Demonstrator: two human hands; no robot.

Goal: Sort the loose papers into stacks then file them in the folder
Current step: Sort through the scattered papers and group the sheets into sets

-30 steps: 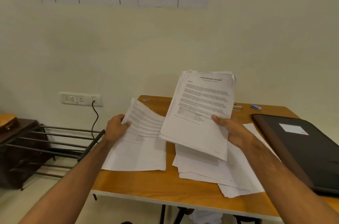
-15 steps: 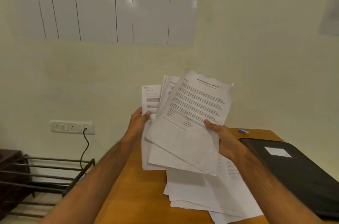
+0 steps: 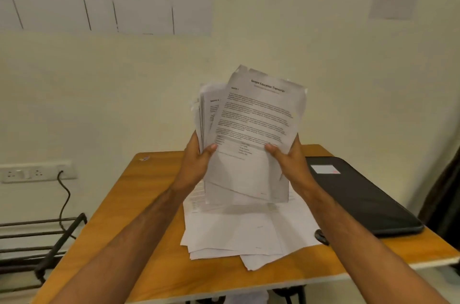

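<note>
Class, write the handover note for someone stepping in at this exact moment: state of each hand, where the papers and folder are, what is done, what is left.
Left hand: grips the left edge of the held bundle.
Right hand: grips its right edge; the bundle is upright above the table, sheets uneven.
Loose pile: lies fanned on the table below.
Folder: closed, flat, to the right.
Done: one bundle gathered.
Left: square it, sort the pile, file everything.

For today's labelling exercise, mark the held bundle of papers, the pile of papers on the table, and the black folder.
held bundle of papers [image 3: 256, 119]: head view, printed text of the front sheet.
pile of papers on the table [image 3: 231, 231]: head view, blank top sheet.
black folder [image 3: 358, 199]: head view, middle of the cover.
</note>
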